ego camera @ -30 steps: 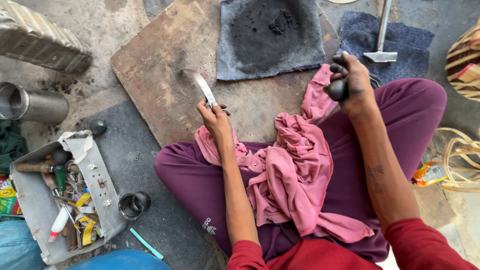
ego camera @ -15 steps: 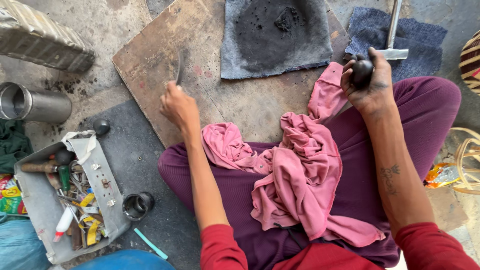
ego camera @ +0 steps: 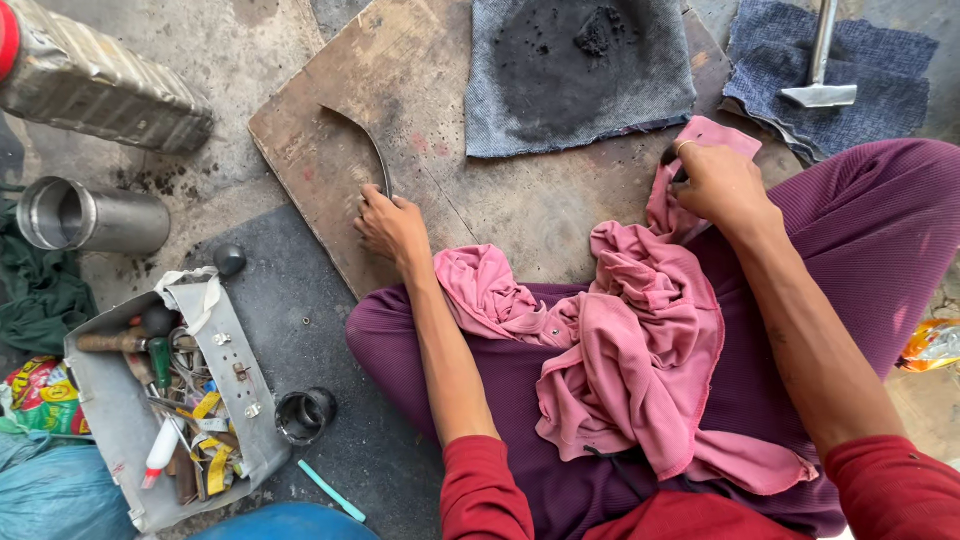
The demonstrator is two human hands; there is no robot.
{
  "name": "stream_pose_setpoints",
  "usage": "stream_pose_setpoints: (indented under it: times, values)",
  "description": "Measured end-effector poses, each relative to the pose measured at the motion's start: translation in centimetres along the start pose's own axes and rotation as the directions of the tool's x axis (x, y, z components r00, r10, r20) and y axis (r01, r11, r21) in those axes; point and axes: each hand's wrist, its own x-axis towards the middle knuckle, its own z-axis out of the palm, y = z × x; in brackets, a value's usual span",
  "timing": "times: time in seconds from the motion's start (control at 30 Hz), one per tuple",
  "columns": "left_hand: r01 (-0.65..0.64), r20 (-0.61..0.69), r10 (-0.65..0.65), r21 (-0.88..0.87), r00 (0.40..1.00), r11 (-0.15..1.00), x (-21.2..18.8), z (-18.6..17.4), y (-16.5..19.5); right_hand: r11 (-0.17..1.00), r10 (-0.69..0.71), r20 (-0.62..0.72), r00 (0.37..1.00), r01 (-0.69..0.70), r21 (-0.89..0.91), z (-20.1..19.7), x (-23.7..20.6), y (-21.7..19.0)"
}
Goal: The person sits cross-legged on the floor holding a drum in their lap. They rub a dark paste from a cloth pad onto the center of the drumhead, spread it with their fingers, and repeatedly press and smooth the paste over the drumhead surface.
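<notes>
Steel, thin and curved, the blade lies flat on the wooden board near its left edge, and the left hand rests knuckles-up at the near end of it, fingers curled down on the handle end so that the blade is pinned to the board rather than lifted. The right hand is clenched around a small dark object, mostly hidden, at the board's right edge, pressed against the pink cloth that spills across the lap. Judging by this, the blade is set down and the cloth is bunched, not yet brought to it. Further up the board lies a grey felt pad with black grit on it; past the right corner a hammer sits on a blue cloth. On the floor to the left stand a metal cylinder and an open tool tray.
</notes>
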Motion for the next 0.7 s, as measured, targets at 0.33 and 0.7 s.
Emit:
stream_pose_setpoints:
  times: [0.33, 0.7]
  values:
    - [-0.301, -0.214, 0.269, -0.131, 0.939, 0.945, -0.5, 0.4, 0.9, 0.989, -0.147, -0.182, 0.972, 0.143, -0.036, -2.1, 1.1, -1.5]
    - [-0.164, 0.131, 0.272, -0.532, 0.953, 0.831, 0.9, 3.6, 8.2, 0.985, 0.085, -0.124, 0.989, -0.064, 0.163, -2.3, 9.5, -1.8]
